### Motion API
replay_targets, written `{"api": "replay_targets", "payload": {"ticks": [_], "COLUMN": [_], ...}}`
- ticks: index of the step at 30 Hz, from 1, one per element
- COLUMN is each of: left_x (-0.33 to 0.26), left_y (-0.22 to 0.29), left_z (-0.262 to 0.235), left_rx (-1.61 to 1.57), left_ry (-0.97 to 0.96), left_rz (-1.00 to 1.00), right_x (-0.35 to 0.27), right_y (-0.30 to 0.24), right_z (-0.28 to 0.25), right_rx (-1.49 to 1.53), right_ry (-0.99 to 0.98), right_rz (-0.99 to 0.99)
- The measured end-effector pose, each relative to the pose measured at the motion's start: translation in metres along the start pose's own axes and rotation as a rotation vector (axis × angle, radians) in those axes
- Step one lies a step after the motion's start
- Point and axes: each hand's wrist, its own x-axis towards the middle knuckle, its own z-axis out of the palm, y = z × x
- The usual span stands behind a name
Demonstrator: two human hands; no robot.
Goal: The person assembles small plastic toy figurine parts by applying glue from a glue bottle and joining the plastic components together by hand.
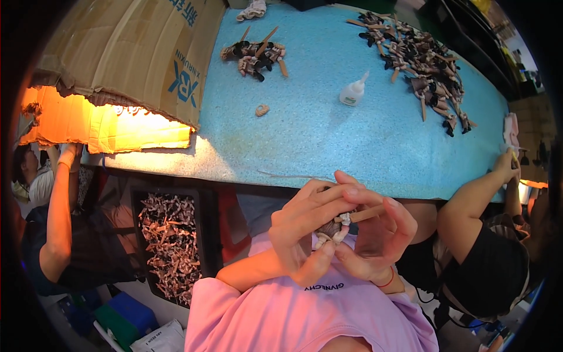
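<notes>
My left hand (pixel 305 226) and my right hand (pixel 378 240) meet close to my chest, below the near edge of the blue speckled table (pixel 328 141). Together they pinch a small dark brown craft piece (pixel 330 230) with a white bit and a wooden stick (pixel 368 213) that juts to the right. The left fingers wrap over its top, with the thumb below. My right hand cups it from the right; a red string circles that wrist. Most of the piece is hidden by my fingers.
On the table lie a white glue bottle (pixel 353 92), a small pile of similar pieces (pixel 257 56), a larger pile (pixel 423 64) and one tan bit (pixel 262 110). A cardboard box (pixel 135 53) stands left. A black crate of pieces (pixel 170 246) sits below. Co-workers sit left (pixel 58 229) and right (pixel 481 234).
</notes>
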Motion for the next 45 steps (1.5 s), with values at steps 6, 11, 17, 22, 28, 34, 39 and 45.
{"api": "replay_targets", "payload": {"ticks": [6,11,17,22,28,34,39,45], "left_x": [0.001,0.001,-0.003,-0.001,-0.001,-0.004,-0.005,-0.004], "left_y": [-0.002,0.006,0.005,0.009,0.011,0.002,0.001,0.003], "left_z": [-0.001,-0.001,0.002,0.003,0.003,0.0,0.007,0.008], "left_rx": [-0.082,-0.183,-0.247,-0.314,-0.376,-0.455,-0.662,-0.712], "left_ry": [-0.039,-0.032,-0.007,-0.009,-0.017,-0.069,0.039,0.117], "left_rz": [-0.054,-0.215,-0.309,-0.376,-0.461,-0.487,-0.532,-0.656], "right_x": [-0.001,-0.002,-0.002,-0.001,-0.001,-0.002,0.0,0.006], "right_y": [0.002,0.003,0.003,0.002,0.001,-0.004,-0.011,-0.008], "right_z": [-0.001,0.0,-0.002,-0.003,-0.005,-0.007,-0.005,0.001], "right_rx": [-0.058,-0.128,-0.173,-0.167,-0.143,-0.295,-0.37,-0.454], "right_ry": [0.017,0.029,0.023,0.026,0.041,0.026,0.031,0.176], "right_rz": [-0.02,-0.033,-0.037,-0.042,-0.049,0.005,0.07,0.018]}}
